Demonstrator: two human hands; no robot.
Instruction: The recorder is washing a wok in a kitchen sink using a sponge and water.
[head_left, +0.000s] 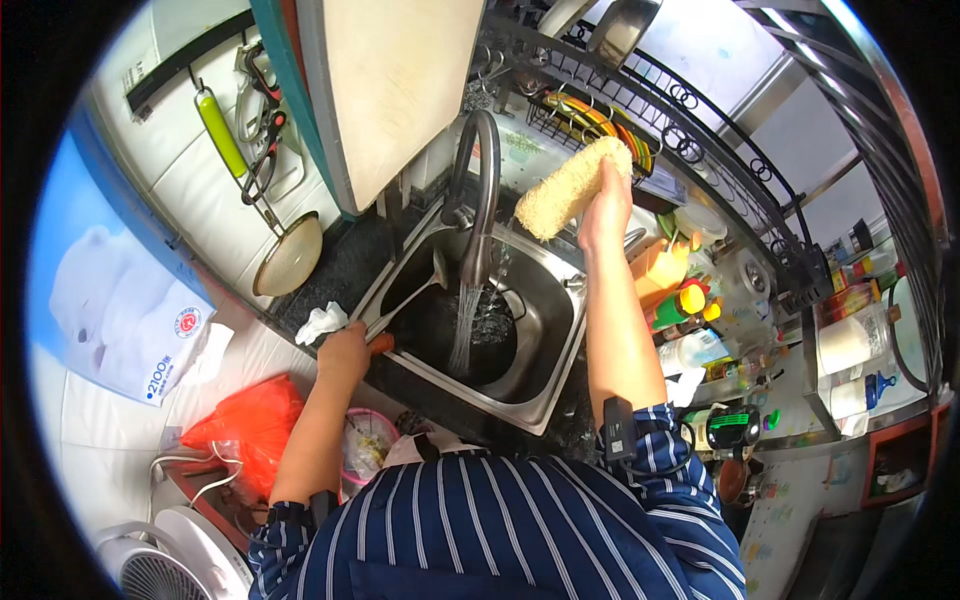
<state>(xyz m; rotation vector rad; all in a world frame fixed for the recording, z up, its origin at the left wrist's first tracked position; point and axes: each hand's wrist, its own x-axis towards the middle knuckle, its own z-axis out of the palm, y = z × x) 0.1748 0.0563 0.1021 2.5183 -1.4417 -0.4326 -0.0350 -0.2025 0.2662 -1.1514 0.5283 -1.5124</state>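
Note:
My left hand (344, 354) grips a metal ladle (409, 298) near its orange-brown handle, at the left rim of the stainless steel sink (551, 322). The ladle's head lies over the basin, pointing away from me. A loofah sponge (559, 196), pale and cylindrical, is in my right hand (609, 210), raised beyond the far right corner of the sink. Water runs from the gooseneck faucet (487, 165) into a dark round pan or bowl (427, 349) in the basin. The bottom of that vessel is partly hidden by the stream.
A crumpled white tissue (322, 322) lies on the dark counter by my left hand. A tall pale board (397, 90) stands behind the sink. A mesh strainer (289, 255) hangs at left. Several bottles (679, 304) line the right side below a black rack (667, 112).

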